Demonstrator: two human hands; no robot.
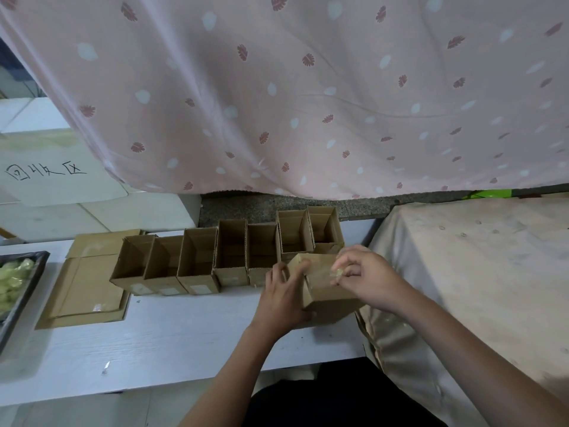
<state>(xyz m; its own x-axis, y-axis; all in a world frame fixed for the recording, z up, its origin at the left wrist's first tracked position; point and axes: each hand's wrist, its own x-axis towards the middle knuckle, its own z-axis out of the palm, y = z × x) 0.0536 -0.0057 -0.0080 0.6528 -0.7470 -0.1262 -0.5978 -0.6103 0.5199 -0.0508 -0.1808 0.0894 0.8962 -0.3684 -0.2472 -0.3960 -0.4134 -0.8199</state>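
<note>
White table (184,334) bears open cartons (197,257), flat cardboard (86,288), black tray (29,288).

Dim, soft, even light; faint shadows; slight overall blur; wide-angle bending at edges.

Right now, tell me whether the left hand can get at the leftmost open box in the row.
Probably yes, once freed. The left hand grips the closed box and must let go first; only bare tabletop shows between it and the leftmost open box.
</note>
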